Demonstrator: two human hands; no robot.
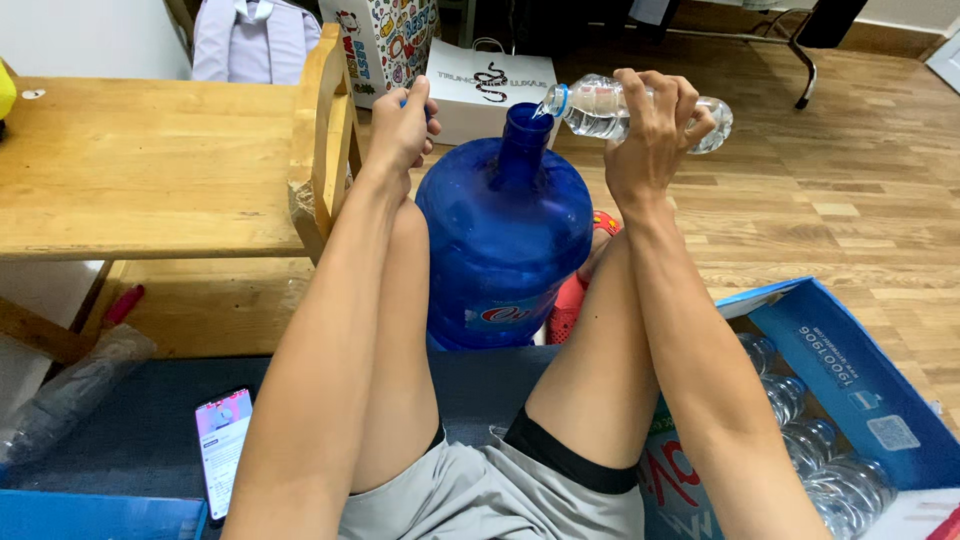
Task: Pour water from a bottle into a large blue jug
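A large blue water jug (503, 240) stands on the floor between my knees. My right hand (650, 130) grips a clear plastic water bottle (600, 108), tipped on its side with its open mouth at the jug's neck (525, 140). My left hand (403, 125) is raised just left of the neck, fingers closed around something small and blue, mostly hidden; it looks like a bottle cap.
A wooden table (140, 165) stands at the left. A blue cardboard box (850, 370) with several clear bottles sits at my right. A phone (222, 445) lies on the dark seat at the lower left. Paper bags (485, 80) stand behind the jug on the wood floor.
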